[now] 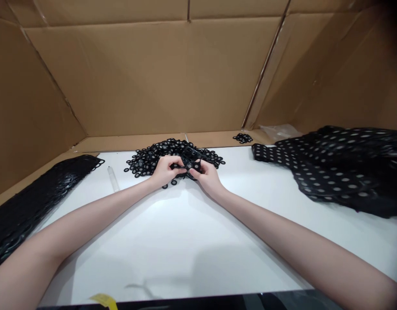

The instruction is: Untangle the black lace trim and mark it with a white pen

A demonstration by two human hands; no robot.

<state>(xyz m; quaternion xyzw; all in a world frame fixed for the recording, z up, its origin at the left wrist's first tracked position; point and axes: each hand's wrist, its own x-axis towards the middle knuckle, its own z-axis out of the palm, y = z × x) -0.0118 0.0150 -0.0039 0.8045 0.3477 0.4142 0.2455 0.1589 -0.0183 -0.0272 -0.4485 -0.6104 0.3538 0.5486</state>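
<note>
While in hands (pixel 166 172) (pixel 209 176), blk piece (pixel 195 164); cardbd walls (pixel 143 77) around

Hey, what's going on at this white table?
A person's left hand and right hand pinch a small black piece between them, at the near side of a heap of black rings on the white table. A smaller cluster of rings lies farther back. A dotted black sheet lies on the right, a shiny black bundle on the left.
</note>
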